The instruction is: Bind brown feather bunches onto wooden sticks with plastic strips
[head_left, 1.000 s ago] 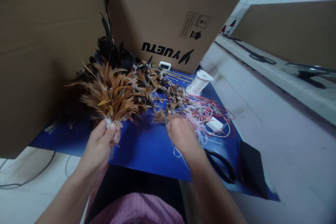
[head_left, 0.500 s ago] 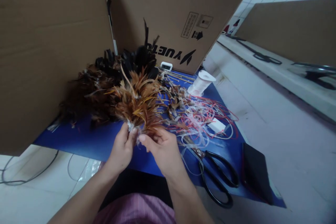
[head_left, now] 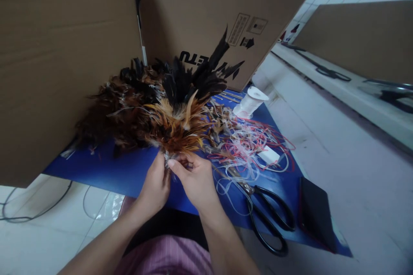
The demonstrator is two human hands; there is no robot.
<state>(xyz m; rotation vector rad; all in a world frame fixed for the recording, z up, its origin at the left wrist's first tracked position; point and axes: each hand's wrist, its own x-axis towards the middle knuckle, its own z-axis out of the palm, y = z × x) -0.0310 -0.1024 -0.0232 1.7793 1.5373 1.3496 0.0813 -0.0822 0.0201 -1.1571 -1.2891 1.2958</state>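
Note:
A fan-shaped bunch of feathers (head_left: pixel 180 124), orange-brown below with long black plumes on top, stands up from between my hands. My left hand (head_left: pixel 158 182) is closed around its pale, fluffy base. Fingers and thumb of my right hand (head_left: pixel 195 178) pinch the same base from the other side; part of the grip is hidden behind the hand. Just behind and left lies a pile of dark brown and black feathers (head_left: pixel 119 111). Smaller feather pieces (head_left: pixel 221 118) are scattered to the right of the bunch.
Cardboard panels (head_left: pixel 193 4) wall off the back and left of the blue tabletop (head_left: pixel 109 167). To the right are a white spool (head_left: pixel 250 103), tangled red and white strings (head_left: pixel 248 142), a white plug (head_left: pixel 268 154), black-handled scissors (head_left: pixel 271 215) and a dark flat case (head_left: pixel 316 215).
The feather bunch has turned in my hands: its black plumes now lean to the right and cover the small white device at the back. My left hand has closed further round the base.

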